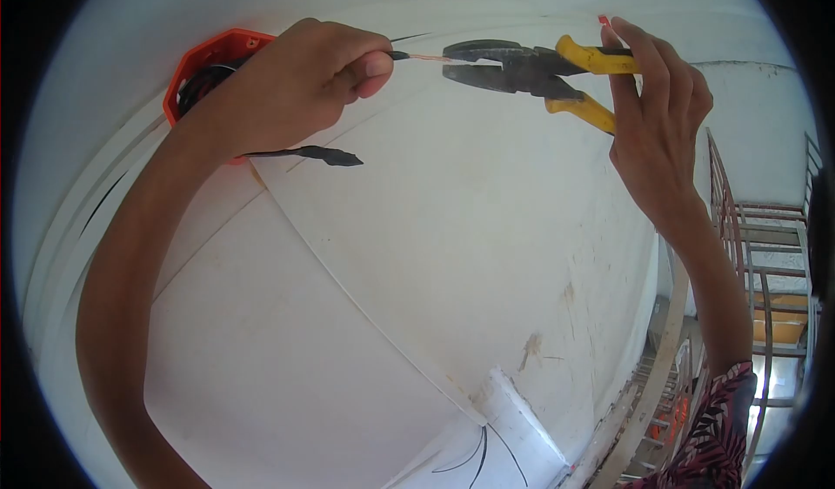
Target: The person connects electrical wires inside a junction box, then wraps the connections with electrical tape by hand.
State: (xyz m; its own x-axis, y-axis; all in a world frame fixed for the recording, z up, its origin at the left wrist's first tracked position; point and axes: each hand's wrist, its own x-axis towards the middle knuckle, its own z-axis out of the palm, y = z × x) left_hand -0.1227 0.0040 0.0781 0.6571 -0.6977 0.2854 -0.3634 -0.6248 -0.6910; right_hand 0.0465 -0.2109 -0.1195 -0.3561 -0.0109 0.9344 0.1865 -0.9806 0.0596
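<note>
Between thumb and fingers my left hand (322, 72) pinches a black insulated wire (400, 55). Its bare copper end (428, 57) points right, to the tips of the pliers (513, 67). My right hand (657, 106) grips those pliers by their yellow handles; the dark jaws stand a little apart right at the copper. Behind my left wrist an orange octagonal box (184, 72) with dark wires inside is set in the white surface, partly hidden by my arm. A wire end wrapped in black tape (330, 154) sticks out below my left hand.
A thin strip (348, 302) runs diagonally over the white surface. Several black wires (484, 454) come out at its lower end. At right are metal railings (770, 272) and a pale beam (648, 402). A small red piece (604, 21) shows at my right index fingertip.
</note>
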